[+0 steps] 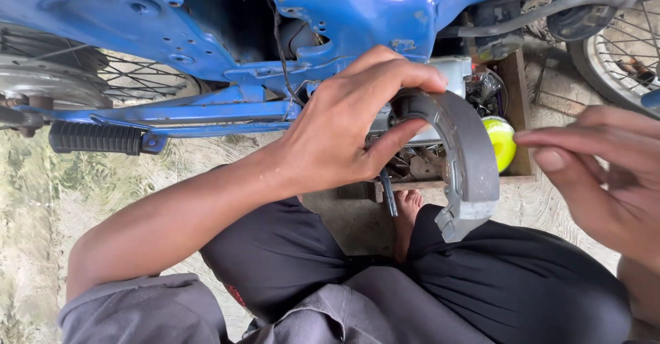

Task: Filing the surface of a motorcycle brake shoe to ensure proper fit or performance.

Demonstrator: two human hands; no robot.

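Foot peg: a black rubber foot peg [95,137] sticks out from the blue motorbike frame [227,20], far to my left.
My left hand: my left hand [347,127] pinches the top end of the curved grey brake shoe [462,158], over my lap.
Could go wrong: I think the shoe may slip and fall, since only one end is held.
Yellow-green round thing: a yellow-green round thing [503,141] sits behind the shoe in a wooden box [517,96].
My right hand: my right hand [605,172] is open and holds nothing, just beside the shoe.

Daylit rough concrete floor [41,199], with a wooden tray [519,96] resting on it.
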